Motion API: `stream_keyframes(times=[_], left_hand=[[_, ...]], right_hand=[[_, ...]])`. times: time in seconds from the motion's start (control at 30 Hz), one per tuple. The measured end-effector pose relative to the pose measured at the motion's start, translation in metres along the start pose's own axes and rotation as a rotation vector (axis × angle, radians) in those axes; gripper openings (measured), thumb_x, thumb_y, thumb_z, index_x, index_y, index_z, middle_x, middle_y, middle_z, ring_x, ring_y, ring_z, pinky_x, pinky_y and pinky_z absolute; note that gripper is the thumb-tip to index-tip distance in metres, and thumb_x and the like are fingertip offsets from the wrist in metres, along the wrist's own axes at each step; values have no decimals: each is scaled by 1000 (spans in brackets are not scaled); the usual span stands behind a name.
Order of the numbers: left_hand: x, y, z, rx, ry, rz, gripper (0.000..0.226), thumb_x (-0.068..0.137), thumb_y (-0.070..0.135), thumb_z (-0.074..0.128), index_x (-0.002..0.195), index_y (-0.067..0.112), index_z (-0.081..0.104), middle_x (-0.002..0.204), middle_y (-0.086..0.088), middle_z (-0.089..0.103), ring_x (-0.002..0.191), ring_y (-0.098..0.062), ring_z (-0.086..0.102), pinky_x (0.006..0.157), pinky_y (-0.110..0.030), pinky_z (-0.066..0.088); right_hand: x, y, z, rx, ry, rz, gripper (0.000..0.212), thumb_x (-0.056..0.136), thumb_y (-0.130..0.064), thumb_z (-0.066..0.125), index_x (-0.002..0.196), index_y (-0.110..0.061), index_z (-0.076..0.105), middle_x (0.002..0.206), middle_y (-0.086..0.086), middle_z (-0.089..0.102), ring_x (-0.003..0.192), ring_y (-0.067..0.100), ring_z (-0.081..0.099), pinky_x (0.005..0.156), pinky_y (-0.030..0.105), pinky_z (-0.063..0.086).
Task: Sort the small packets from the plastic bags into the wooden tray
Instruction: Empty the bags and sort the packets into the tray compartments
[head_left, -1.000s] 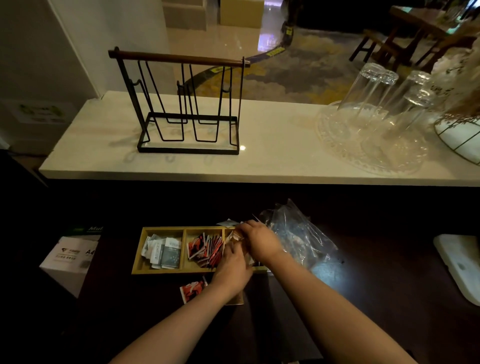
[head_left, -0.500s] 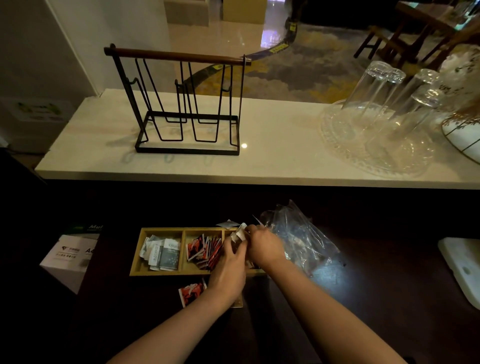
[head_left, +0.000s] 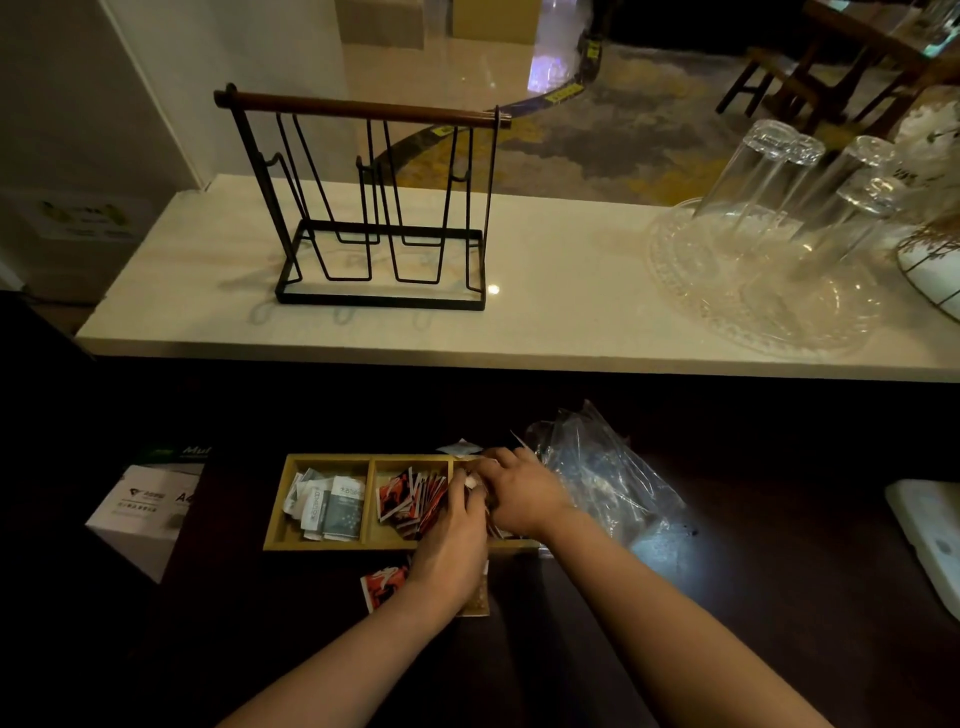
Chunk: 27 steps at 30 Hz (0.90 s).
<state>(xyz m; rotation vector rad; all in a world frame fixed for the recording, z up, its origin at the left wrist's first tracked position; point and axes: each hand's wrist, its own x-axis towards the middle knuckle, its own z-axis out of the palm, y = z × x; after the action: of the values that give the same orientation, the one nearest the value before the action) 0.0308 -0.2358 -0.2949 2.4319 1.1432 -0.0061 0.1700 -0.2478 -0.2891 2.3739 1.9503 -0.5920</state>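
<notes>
The wooden tray (head_left: 274, 540) lies on the dark table and has three compartments. White and grey packets (head_left: 328, 503) fill the left one and red packets (head_left: 408, 498) stand in the middle one. Both hands meet over the right compartment and hide most of it. My left hand (head_left: 451, 540) has curled fingers pinching a few small pale packets (head_left: 470, 481). My right hand (head_left: 520, 493) curls over the same packets from the other side. A crumpled clear plastic bag (head_left: 608, 480) lies just right of the tray.
One red packet (head_left: 382, 584) and a brown packet (head_left: 477, 605) lie on the table in front of the tray. A white box (head_left: 143, 512) sits to the left and a white object (head_left: 930, 535) to the right. The counter behind holds a wire rack (head_left: 382, 208) and upturned glasses (head_left: 779, 208).
Both hands have lowered the pinched packets from above the tray into its right compartment. The bag and the loose packets on the table have not moved.
</notes>
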Motion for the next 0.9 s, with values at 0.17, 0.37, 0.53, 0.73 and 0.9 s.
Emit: stream_keyframes(times=[0.17, 0.37, 0.53, 0.73, 0.9], left_hand=[[-4, -4, 0, -6, 4, 45, 66, 90, 19, 61, 144, 15, 24, 158, -11, 2, 104, -12, 62, 80, -19, 53], [-8, 5, -9, -75, 8, 59, 75, 88, 42, 58, 147, 12, 21, 159, -7, 3, 135, -19, 40, 106, -29, 41], [5, 12, -7, 10, 32, 11, 65, 91, 25, 58, 145, 9, 26, 155, -10, 18, 118, -20, 56, 91, -28, 52], [15, 11, -2, 118, -32, 28, 72, 87, -1, 54, 148, 1, 15, 153, -17, 16, 117, -25, 55, 91, -31, 53], [28, 7, -4, 52, -110, -1, 67, 91, 1, 49, 149, 5, 15, 157, -16, 11, 138, -30, 32, 110, -36, 38]], right_hand=[[-19, -4, 4, 58, -3, -49, 68, 78, -46, 60, 140, -26, 38, 142, 4, 46, 126, 27, 44, 102, 42, 42], [-7, 0, 4, 107, -80, 25, 57, 86, -29, 50, 140, -20, 37, 141, 8, 47, 127, 29, 45, 100, 40, 42], [-5, -2, 4, 216, 86, 65, 40, 87, -20, 53, 127, -14, 47, 123, 8, 51, 104, 30, 58, 79, 39, 51], [-10, 17, 3, 281, 269, 138, 16, 85, -12, 57, 98, -11, 67, 100, 7, 66, 87, 24, 65, 75, 37, 55], [-10, 24, 4, 355, 200, 148, 30, 81, -1, 53, 100, -16, 72, 98, 7, 72, 90, 22, 67, 79, 33, 54]])
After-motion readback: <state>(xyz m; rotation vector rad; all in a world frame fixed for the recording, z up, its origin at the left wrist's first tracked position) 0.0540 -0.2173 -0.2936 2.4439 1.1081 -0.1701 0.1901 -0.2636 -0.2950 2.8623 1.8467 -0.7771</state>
